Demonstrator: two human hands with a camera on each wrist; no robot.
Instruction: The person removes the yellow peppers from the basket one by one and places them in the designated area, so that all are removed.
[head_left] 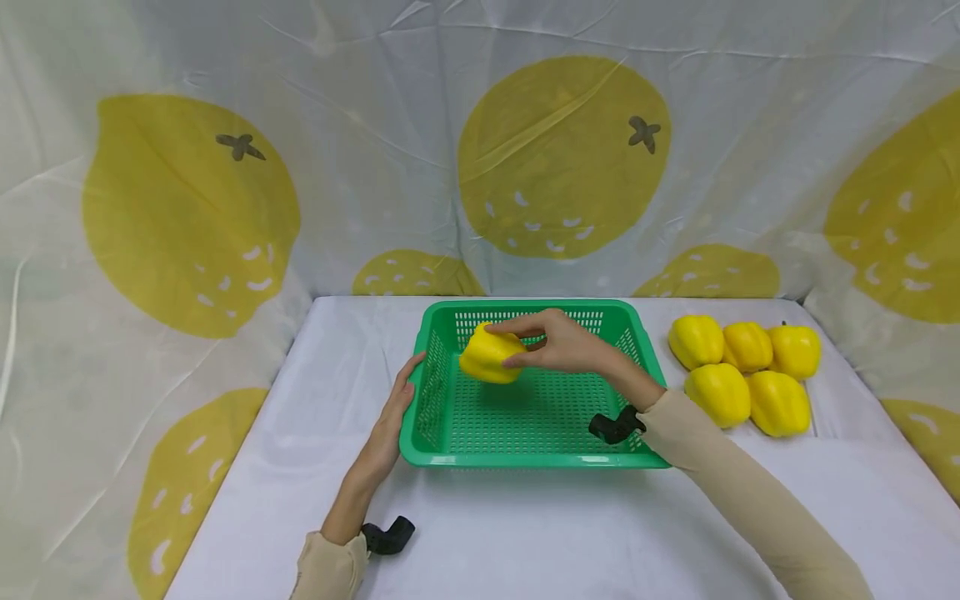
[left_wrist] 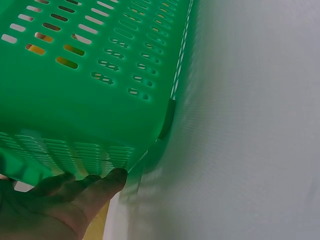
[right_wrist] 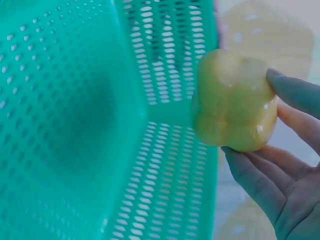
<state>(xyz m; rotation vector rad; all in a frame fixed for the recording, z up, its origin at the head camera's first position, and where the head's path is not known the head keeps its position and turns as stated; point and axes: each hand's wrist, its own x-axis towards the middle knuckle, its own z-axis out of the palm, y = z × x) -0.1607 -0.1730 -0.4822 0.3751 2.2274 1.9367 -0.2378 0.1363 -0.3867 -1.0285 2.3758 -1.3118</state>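
Between the thumb and fingers of my right hand (head_left: pixel 558 340) is a yellow bell pepper (head_left: pixel 491 354), held over the left part of a green plastic basket (head_left: pixel 536 461). The right wrist view shows the pepper (right_wrist: pixel 232 100) pinched at its sides, with the basket's slotted walls (right_wrist: pixel 165 165) behind it. My left hand (head_left: pixel 387 421) lies along the outside of the basket's left wall, fingertips close to the rim. From the left wrist, its extended fingers (left_wrist: pixel 95 192) rest against the outer wall of the basket (left_wrist: pixel 75 105).
Several more yellow bell peppers (head_left: pixel 780 403) sit grouped on the white tablecloth (head_left: pixel 525 533) to the right of the basket. A white curtain (head_left: pixel 375 167) printed with big yellow fruit hangs behind and beside the table. Black wrist mounts (head_left: pixel 388 536) are on both arms.
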